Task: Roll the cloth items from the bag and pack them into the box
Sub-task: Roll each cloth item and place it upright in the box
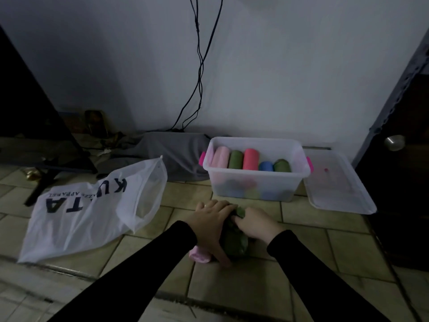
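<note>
Tiled floor (pixel 313 249) under a pale wall (pixel 278 77); both hands' grip presses a green cloth (pixel 234 242).

The picture is dim, with a cold bluish tint; the wall (pixel 278 66) is the brightest part; corners fall into dark shadow; straight lines bend at the edges; fine details look soft.

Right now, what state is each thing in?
Box: open, partly filled with rolled cloths.
Lid: off, lying right of the box.
Bag: flat on the floor, mouth open.
Green cloth: partly rolled, under both hands.
Pink cloth: on the floor, beside the left hand.
</note>
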